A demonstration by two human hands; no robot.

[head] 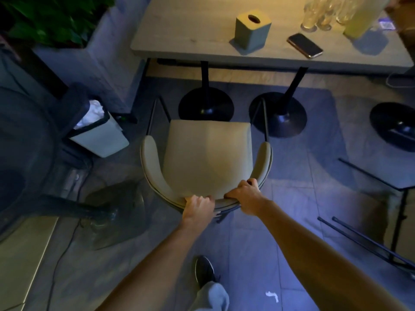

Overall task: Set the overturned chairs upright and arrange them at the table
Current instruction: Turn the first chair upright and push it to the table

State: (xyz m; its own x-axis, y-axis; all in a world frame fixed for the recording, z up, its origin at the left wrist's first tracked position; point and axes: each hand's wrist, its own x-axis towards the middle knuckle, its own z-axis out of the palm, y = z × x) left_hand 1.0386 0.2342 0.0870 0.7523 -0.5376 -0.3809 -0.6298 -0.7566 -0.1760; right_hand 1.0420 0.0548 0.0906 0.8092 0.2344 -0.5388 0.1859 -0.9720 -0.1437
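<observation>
Two hands are on the job: my left hand [198,207] and right hand [244,196] are both closed over the curved top of the backrest of the beige armchair [206,158], fingers curled over its front edge, thumbs out of sight behind. The chair stands upright on the tiled floor [292,221], seat facing the table [202,44], its front edge just short of the table's near edge and close to the left of the two black pedestal bases [206,107] beneath it.

I judge the step in hand to be sliding this chair in. To do it well I would push evenly with both hands so the seat goes in square, and steer the thin front legs either side of that left pedestal base, not into it. A slight lift at the back should keep the legs from dragging on the tiles. The bin [98,133] to the left sits near enough to mind.

At the right edge, dark thin legs of another chair [393,221] lie angled on the floor; I read that one as not yet righted.
</observation>
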